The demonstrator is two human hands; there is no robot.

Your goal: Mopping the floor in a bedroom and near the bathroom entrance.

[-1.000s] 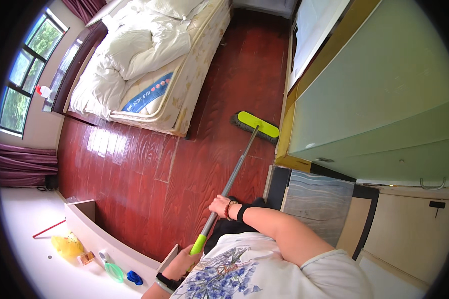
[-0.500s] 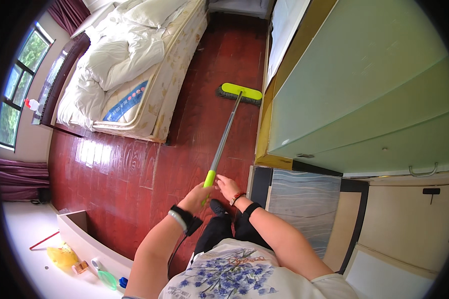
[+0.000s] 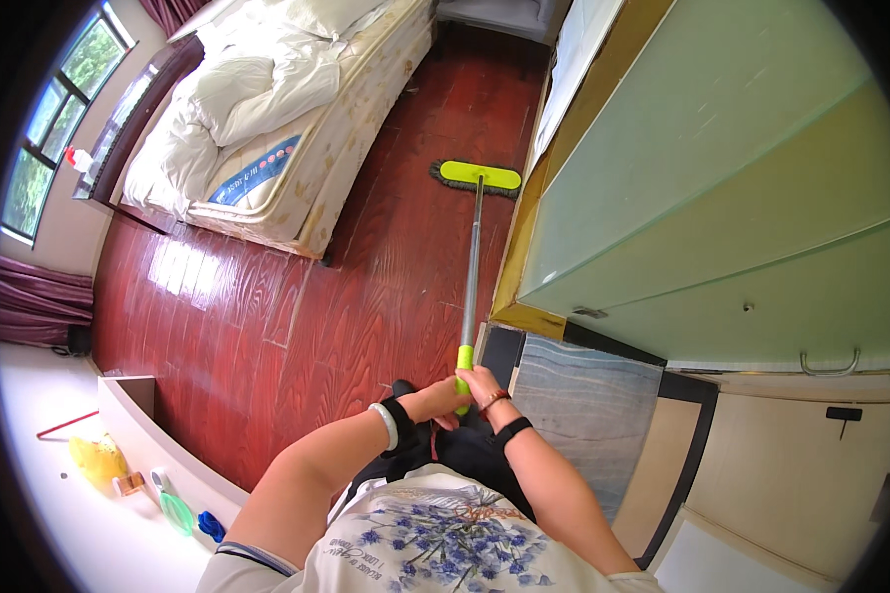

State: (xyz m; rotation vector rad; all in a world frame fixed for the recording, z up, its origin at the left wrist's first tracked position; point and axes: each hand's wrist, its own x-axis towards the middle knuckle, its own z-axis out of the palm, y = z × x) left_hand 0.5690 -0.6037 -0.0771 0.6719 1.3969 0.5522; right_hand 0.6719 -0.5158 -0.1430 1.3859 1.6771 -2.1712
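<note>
A flat mop (image 3: 477,237) with a lime-green head, a grey fringed pad and a metal pole stands out in front of me. Its pad rests on the dark red wooden floor, close to the cabinet's edge. Both of my hands are at the green grip in front of my waist. My left hand (image 3: 439,401) wraps around the lower part of the grip. Right beside it, my right hand (image 3: 480,384) closes on the same grip from the other side. Some of the fingers are hidden behind the handle and each other.
A bed (image 3: 311,198) with a bare mattress edge and rumpled white quilt (image 3: 237,99) stands far left. On the right rises a cabinet (image 3: 702,178) with greenish glass panels. A white desk (image 3: 49,504) at lower left holds a yellow bag (image 3: 97,460) and small items.
My right hand, open beside the handle before, has closed on the grip. The handle end has swung right and toward me, while the mop head stays near the cabinet.
</note>
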